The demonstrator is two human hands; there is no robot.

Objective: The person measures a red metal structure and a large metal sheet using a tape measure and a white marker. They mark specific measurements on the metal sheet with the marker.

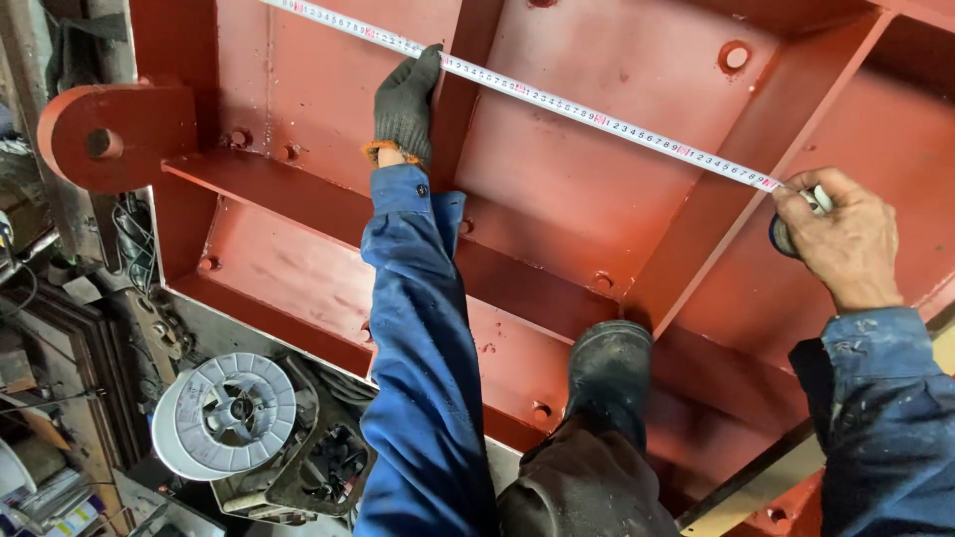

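Head view, gloved left hand (406, 99) pinning measuring tape (557, 102) on red steel frame (597, 199), bare right hand (844, 239) gripping tape case (786, 237)

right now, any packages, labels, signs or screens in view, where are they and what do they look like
No signs or screens.
Tape measure blade: white printed strip with black and red marks, running diagonally over the red steel frame, between the gloved left hand and bare right hand.
Small packages: bottom left corner, colourful, too blurred to describe.

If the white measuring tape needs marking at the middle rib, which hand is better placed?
Probably the left. The left hand in a dark knit glove already presses the white measuring tape by the upright rib of the red-painted steel frame. The bare right hand grips the tape's case far off.
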